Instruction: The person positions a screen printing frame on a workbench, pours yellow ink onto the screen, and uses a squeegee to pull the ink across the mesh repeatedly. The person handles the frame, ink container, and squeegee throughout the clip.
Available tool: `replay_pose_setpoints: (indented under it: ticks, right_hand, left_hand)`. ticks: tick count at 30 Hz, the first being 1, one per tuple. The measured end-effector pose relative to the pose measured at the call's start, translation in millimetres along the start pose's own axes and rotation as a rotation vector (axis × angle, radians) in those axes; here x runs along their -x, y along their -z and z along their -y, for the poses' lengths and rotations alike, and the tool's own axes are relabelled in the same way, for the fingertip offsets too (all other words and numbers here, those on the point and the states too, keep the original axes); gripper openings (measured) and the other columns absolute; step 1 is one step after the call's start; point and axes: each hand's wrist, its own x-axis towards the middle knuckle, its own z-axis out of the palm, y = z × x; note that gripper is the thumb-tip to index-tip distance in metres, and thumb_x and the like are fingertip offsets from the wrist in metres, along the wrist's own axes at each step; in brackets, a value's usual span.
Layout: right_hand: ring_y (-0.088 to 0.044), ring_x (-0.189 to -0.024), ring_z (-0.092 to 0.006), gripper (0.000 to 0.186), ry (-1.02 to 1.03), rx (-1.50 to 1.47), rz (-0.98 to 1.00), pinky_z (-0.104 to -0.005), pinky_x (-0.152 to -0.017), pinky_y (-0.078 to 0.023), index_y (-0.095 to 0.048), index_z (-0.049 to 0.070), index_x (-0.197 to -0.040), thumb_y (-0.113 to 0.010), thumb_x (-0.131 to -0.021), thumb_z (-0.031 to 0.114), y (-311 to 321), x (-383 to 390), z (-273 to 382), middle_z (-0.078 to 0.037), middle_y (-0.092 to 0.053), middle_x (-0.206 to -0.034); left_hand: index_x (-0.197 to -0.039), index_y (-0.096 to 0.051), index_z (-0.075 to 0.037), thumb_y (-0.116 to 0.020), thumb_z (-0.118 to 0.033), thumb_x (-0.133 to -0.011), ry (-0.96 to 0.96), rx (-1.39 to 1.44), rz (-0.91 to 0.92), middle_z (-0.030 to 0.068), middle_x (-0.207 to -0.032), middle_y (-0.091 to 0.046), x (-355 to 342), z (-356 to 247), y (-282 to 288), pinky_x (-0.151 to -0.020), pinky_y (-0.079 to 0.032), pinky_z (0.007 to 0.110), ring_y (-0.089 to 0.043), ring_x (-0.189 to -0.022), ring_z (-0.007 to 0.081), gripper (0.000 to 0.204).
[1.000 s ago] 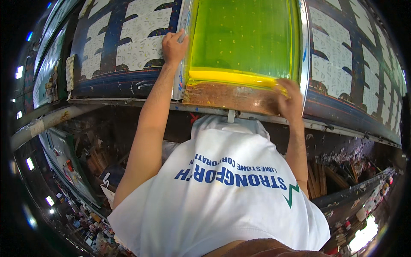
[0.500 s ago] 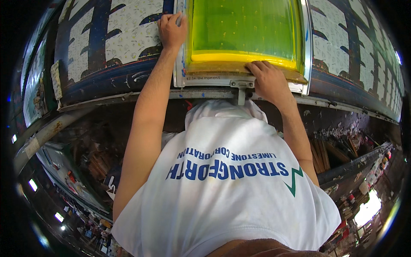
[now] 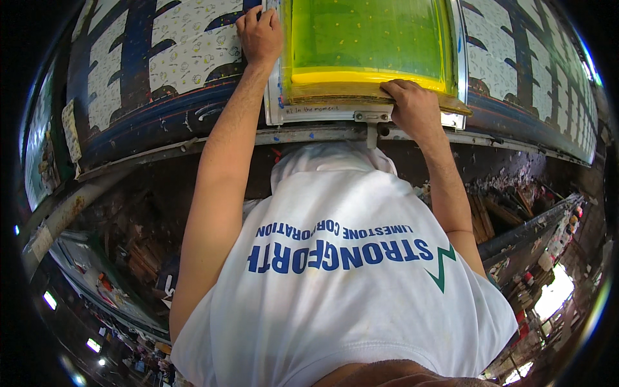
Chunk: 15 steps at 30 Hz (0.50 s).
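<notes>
A screen-printing frame (image 3: 273, 103) with a pale metal rim lies ahead of me on a long printing table. Its mesh (image 3: 367, 35) is green, with a band of bright yellow ink (image 3: 354, 76) along the near end. My left hand (image 3: 260, 37) has its fingers curled on the frame's left rail. At the near end, my right hand (image 3: 416, 111) is closed over a long amber squeegee (image 3: 332, 94). The squeegee lies crosswise just behind the ink, its right end reaching over the frame's right rail. My right palm hides part of it.
White printed fabric panels (image 3: 193, 55) with dark shapes between them lie on both sides of the frame. A metal bracket (image 3: 372, 117) joins the frame to the rail (image 3: 174, 153) along the table's near edge. Below right, a trough (image 3: 525, 226) holds wooden pieces and scraps.
My view has shifted slightly, so the table sits higher in the picture. The squeegee's right end has risen and moved a little rightward with my right hand. My left hand stays at the left rail.
</notes>
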Motion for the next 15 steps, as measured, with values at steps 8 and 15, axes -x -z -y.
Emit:
replay_pose_setpoints:
  ticks: [8,15]
  right_hand:
    - [-0.073,-0.105,-0.0310,0.041,-0.048,0.016,-0.001,-0.0435,-0.086,-0.061,-0.078,0.012,-0.118,-0.070,-0.079,0.000,-8.6,-18.2,-2.5,-0.007,-0.077,-0.114]
    - [-0.073,-0.106,-0.0298,0.045,-0.062,0.052,-0.041,-0.0427,-0.085,-0.061,-0.075,0.013,-0.121,-0.072,-0.077,0.001,-26.8,-10.7,-0.5,-0.005,-0.076,-0.117]
  left_hand:
    - [-0.121,-0.079,-0.012,-0.067,-0.011,-0.098,0.026,0.036,0.024,0.0103,-0.131,-0.068,-1.0,-3.9,2.6,-0.108,-0.043,0.048,-0.054,-0.123,0.0340,0.026]
    - [-0.124,-0.078,-0.009,-0.063,0.002,-0.090,0.054,0.047,0.078,0.0104,-0.134,-0.067,0.4,-4.4,6.2,-0.111,-0.042,0.047,-0.053,-0.125,0.0342,0.039]
